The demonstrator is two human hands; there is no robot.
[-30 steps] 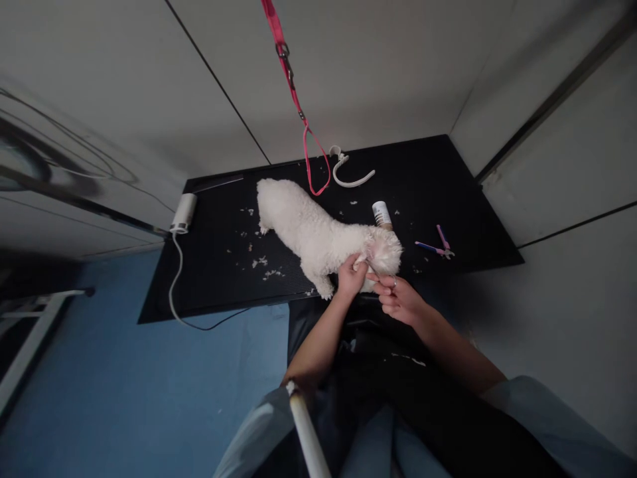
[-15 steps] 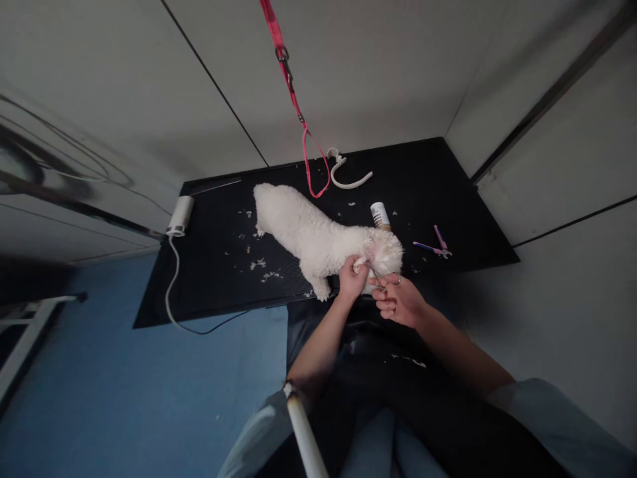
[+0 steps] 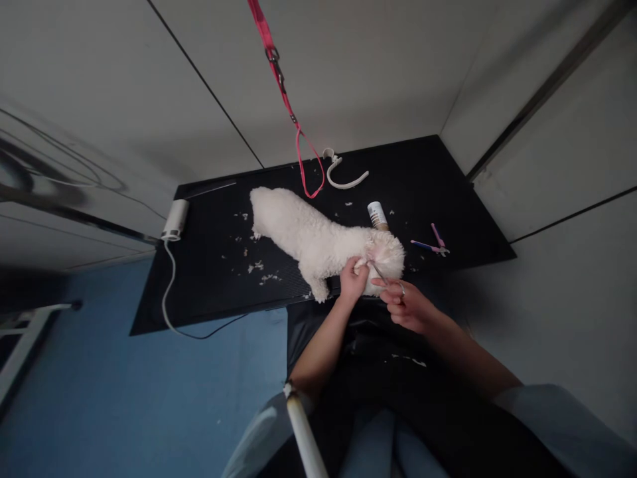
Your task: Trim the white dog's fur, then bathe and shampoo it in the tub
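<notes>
A white curly-haired dog lies on the black table, its head toward the right. My left hand is closed on the dog's ear, at the near side of the head. In my right hand is a slim metal tool with a finger ring, which looks like a clamp or scissors. Its tip points at the pinkish inside of the ear, close to my left fingers. The exact tip is too small to make out.
A pink loop leash hangs over the table. Behind the dog are a white curved holder and a small bottle. Pink-and-blue clippers lie right; a white corded device stands left. Hair tufts are scattered about.
My right hand has drawn slightly right and down, showing more of the metal tool. My left hand stays at the ear. The whole view has shifted a little.
</notes>
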